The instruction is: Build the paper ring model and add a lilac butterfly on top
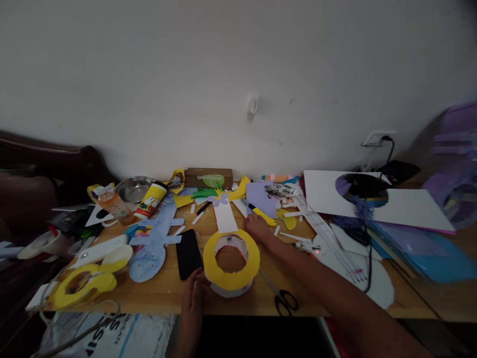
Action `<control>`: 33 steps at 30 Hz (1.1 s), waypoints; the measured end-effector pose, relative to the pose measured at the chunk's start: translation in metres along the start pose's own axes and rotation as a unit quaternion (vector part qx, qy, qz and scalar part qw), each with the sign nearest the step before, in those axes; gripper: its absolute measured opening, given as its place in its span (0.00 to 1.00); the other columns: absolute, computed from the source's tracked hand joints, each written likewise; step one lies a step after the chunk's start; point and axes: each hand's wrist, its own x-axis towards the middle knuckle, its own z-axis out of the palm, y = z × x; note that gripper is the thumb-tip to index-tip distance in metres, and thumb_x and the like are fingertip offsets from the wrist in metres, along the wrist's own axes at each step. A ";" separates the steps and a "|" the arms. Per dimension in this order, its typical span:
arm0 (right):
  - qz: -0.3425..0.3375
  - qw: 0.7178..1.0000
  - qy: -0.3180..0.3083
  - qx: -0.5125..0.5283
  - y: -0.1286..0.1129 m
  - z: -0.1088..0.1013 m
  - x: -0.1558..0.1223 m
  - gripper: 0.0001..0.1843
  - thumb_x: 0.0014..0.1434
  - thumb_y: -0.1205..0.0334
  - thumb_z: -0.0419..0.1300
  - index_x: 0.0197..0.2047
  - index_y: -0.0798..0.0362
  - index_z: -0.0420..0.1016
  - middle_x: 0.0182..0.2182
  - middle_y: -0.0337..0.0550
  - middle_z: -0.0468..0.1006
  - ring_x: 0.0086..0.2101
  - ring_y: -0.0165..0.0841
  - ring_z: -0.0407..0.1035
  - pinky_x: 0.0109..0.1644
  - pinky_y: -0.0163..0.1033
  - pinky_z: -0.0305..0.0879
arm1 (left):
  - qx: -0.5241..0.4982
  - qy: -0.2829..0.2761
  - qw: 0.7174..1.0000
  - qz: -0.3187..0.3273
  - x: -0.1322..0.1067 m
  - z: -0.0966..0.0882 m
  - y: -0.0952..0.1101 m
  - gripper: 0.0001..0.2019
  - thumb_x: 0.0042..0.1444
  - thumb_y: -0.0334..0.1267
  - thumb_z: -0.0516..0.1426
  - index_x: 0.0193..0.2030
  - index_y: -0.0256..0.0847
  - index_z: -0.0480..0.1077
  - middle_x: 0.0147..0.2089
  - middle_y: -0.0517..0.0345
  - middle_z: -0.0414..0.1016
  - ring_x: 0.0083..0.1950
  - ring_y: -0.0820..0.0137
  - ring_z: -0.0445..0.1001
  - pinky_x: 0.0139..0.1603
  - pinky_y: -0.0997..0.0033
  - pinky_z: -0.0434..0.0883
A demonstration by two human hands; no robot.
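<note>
on desk (pixel 156 294) | left hand (pixel 194 294) flat against yellow ring (pixel 231 281) | right hand (pixel 256 227) maybe touching marker (pixel 265 217), grip unclear

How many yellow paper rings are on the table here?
2. One yellow ring sits at the near centre of the table, by the left hand; a second yellow ring lies at the far left edge. Clutter may hide more.

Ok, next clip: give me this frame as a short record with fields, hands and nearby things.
setting: cluttered wooden table against a white wall
left hand: fingers flat against the yellow paper ring, beside a black phone
right hand: at the end of a yellow-handled tool; grip unclear
nearby: scissors, yellow bottle, steel bowl
</note>
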 end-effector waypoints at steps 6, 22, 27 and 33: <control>0.102 0.974 0.155 0.129 0.030 -0.056 -0.002 0.13 0.67 0.59 0.54 0.42 0.58 0.76 0.41 0.50 0.79 0.44 0.38 0.73 0.50 0.46 0.69 | -0.056 -0.064 0.992 -0.089 0.008 0.027 0.020 0.29 0.44 0.61 0.64 0.43 0.39 0.69 0.22 0.67 0.69 0.13 0.78 0.58 0.11 0.77 0.55; 0.213 0.735 0.235 0.599 0.071 -0.071 -0.161 0.23 0.56 0.42 0.64 0.48 0.49 0.74 0.43 0.44 0.79 0.37 0.36 0.73 0.35 0.39 0.73 | -0.070 -0.106 0.989 -0.080 -0.016 0.001 0.036 0.22 0.48 0.55 0.65 0.42 0.44 0.66 0.19 0.72 0.64 0.13 0.81 0.54 0.13 0.84 0.52; 0.088 0.792 0.181 0.577 0.025 -0.087 -0.101 0.21 0.60 0.45 0.61 0.49 0.51 0.77 0.44 0.47 0.79 0.38 0.37 0.73 0.37 0.38 0.70 | -0.079 -0.025 0.995 -0.049 -0.049 -0.008 0.027 0.24 0.45 0.55 0.68 0.45 0.46 0.70 0.37 0.61 0.77 0.34 0.73 0.75 0.32 0.79 0.71; 0.003 0.818 0.196 0.541 -0.031 -0.098 -0.054 0.18 0.60 0.51 0.59 0.47 0.53 0.79 0.41 0.46 0.79 0.40 0.37 0.72 0.45 0.40 0.68 | -0.017 -0.086 0.996 0.036 -0.061 -0.015 0.020 0.19 0.52 0.54 0.65 0.44 0.43 0.75 0.43 0.53 0.79 0.42 0.64 0.75 0.46 0.69 0.72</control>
